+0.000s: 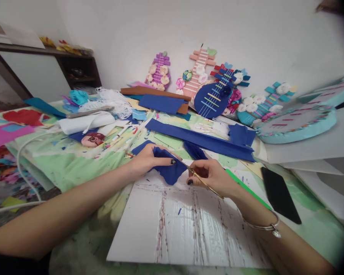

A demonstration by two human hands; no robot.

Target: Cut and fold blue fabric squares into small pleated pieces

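Note:
My left hand point(147, 162) pinches a piece of dark blue crepe paper point(172, 173) between thumb and fingers. In my right hand point(208, 177) is a pair of scissors point(199, 177) with gold-coloured handles, and its blades reach the upper right edge of the blue piece. Both hands are above a white board point(143, 229) marked with glossy streaks and dark reddish lines. Behind the right hand lies another curled blue piece point(195, 151). A long folded blue strip point(200, 140) stretches across the table just beyond the hands.
Decorated paper instruments point(212, 101) lean along the wall. A black phone-like slab point(279, 194) and a green strip point(246, 187) are on the right. At left are tangled white string point(114, 103), a white roll point(86, 122) and a cable point(21, 160). White sheets point(306, 152) stand at right.

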